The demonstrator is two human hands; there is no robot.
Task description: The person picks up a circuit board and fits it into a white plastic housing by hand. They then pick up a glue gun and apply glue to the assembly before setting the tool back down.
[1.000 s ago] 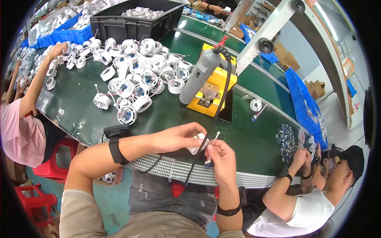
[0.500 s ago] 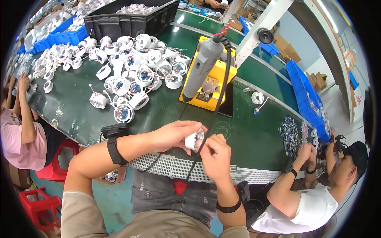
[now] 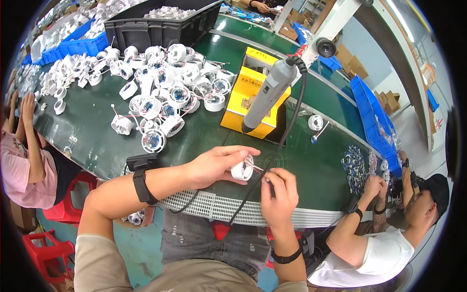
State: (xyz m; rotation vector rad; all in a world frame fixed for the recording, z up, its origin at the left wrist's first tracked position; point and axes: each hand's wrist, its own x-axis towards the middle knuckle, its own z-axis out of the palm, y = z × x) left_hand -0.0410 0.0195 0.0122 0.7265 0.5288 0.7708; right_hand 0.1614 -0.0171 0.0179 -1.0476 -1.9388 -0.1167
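My left hand (image 3: 221,168) is closed around a small white plastic ring housing (image 3: 242,169), its open side turned to the right. Thin red and white wires (image 3: 255,168) stretch out of the housing toward my right hand (image 3: 278,192). The fingers of that hand are pinched together at the wires' far end; whatever sits at their tip is hidden. A grey electric screwdriver (image 3: 270,95) hangs just beyond my hands, and its black cable (image 3: 295,117) loops down in front of my right fingers.
A yellow box (image 3: 243,104) stands behind the screwdriver. To the left lies a heap of white housings (image 3: 165,87) with circuit boards, below a black crate (image 3: 160,29). One loose housing (image 3: 315,122) and dark small parts (image 3: 355,168) are on the right, near a co-worker (image 3: 379,243).
My right hand has moved right, away from the housing, and the wires now show stretched between my hands. The screwdriver has swung to the right. My left hand has shifted slightly right.
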